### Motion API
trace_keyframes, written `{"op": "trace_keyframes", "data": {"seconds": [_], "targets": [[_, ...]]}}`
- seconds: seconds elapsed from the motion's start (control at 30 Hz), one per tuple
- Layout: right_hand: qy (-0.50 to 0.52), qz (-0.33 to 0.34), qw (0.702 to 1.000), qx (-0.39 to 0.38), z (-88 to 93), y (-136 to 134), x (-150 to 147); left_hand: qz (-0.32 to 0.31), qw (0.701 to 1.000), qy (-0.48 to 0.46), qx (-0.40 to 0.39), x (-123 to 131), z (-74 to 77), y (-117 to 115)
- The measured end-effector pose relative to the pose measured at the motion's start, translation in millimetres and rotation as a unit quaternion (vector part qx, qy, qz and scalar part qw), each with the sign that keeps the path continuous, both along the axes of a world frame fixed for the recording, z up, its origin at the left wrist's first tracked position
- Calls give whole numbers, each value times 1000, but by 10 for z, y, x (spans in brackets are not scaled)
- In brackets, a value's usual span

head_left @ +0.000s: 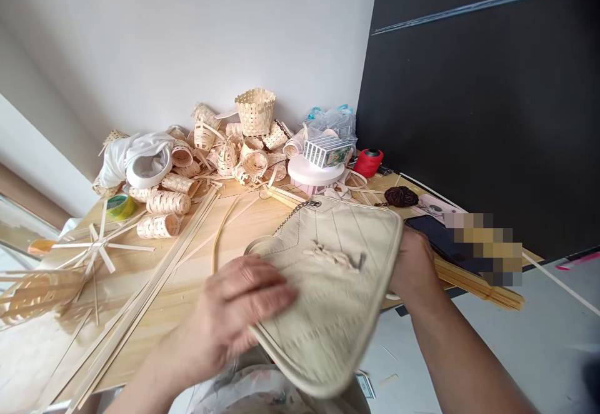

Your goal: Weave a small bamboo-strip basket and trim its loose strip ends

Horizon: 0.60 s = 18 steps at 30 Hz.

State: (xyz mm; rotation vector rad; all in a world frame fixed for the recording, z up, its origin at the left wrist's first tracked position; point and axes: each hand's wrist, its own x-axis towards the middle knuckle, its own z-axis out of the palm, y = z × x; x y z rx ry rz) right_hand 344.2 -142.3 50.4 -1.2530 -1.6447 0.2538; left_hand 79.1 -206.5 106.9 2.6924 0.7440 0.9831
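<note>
A beige quilted bag (323, 320) with a dark chain hangs between my hands, over the table's front edge and tilted toward me. My right hand (415, 264) grips its right side, the fingers mostly hidden behind it. My left hand (244, 304), slightly blurred, is at the bag's left edge, fingers lying over its front and thumb near the lower rim. A small bunch of pale, knotted cord or strips (332, 255) rests on the bag's face.
Woven baskets (255, 112) are heaped along the wall. Long bamboo strips (154, 286) and a star-shaped strip base (97, 245) lie at the left. Behind the bag are a white round stand (315, 171), red thread (368, 163) and dark yarn (401, 196); a phone (434, 236) lies right.
</note>
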Motion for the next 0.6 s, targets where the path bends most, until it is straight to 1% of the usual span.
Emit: {"op": "trace_keyframes", "data": {"seconds": [0.03, 0.07, 0.13, 0.17, 0.23, 0.27, 0.3, 0.33, 0.37, 0.4, 0.43, 0.47, 0.5, 0.53, 0.57, 0.6], "targets": [[64, -17, 997, -31, -83, 8, 39, -11, 997, 77, 25, -7, 13, -9], [118, -24, 991, -64, -164, 17, 63, -7, 989, 143, 47, -22, 10, -19], [214, -19, 970, -114, -308, 28, 70, 24, 970, 227, 86, -75, -40, -45], [255, -17, 958, -127, -365, 29, 55, 33, 964, 245, 103, -112, -78, -59], [317, -11, 940, -124, -448, 28, 3, 25, 958, 259, 124, -197, -172, -90], [331, 2, 935, -125, -475, 28, -31, 20, 959, 256, 124, -239, -230, -106], [327, 20, 936, -129, -496, 31, -68, 30, 964, 236, 121, -276, -299, -123], [305, 41, 941, -138, -514, 38, -105, 59, 972, 194, 120, -305, -385, -140], [279, 63, 946, -153, -533, 48, -143, 104, 979, 134, 112, -323, -489, -155], [257, 86, 947, -173, -557, 60, -178, 163, 980, 48, 100, -328, -611, -168], [243, 107, 944, -195, -589, 72, -210, 218, 971, -50, 79, -316, -747, -179], [237, 125, 939, -217, -630, 83, -237, 250, 958, -138, 17, -288, -892, -186], [238, 137, 932, -236, -682, 90, -259, 259, 938, -220, -74, -245, -1036, -189], [240, 144, 926, -252, -742, 96, -274, 249, 907, -293, -173, -190, -1172, -189], [240, 143, 923, -265, -807, 99, -285, 225, 870, -354, -260, -129, -1294, -185], [237, 132, 924, -270, -874, 102, -292, 208, 833, -413, -304, -68, -1398, -177]]}}
